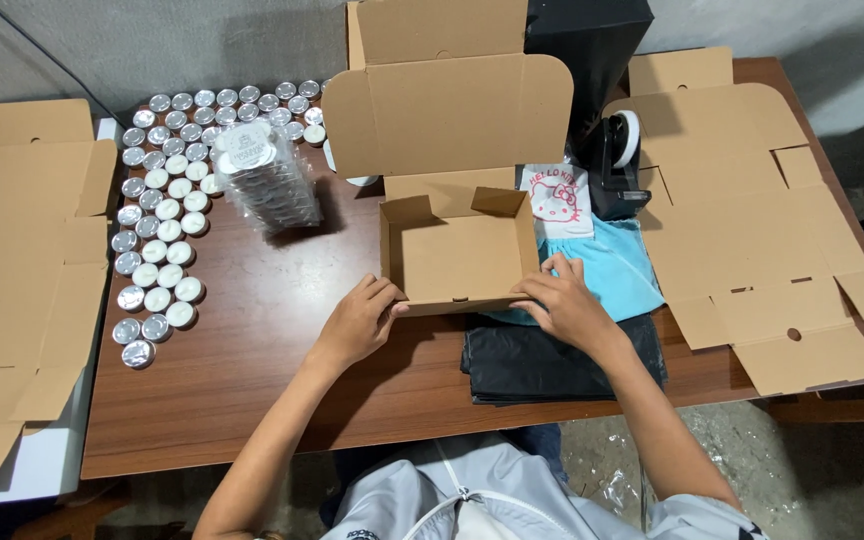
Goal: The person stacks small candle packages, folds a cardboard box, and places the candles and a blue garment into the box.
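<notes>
Both hands' fingers (384, 295) curl, pressing the cardboard box (457, 258) front wall

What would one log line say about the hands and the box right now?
left hand: on front-left corner of open brown cardboard box | right hand: on front-right corner | box: empty, lid up | surface: brown wooden table

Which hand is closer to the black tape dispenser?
The right hand: it rests on the cardboard box's front right corner, below the tape dispenser. The left hand is at the box's front left corner, farther away.
</notes>
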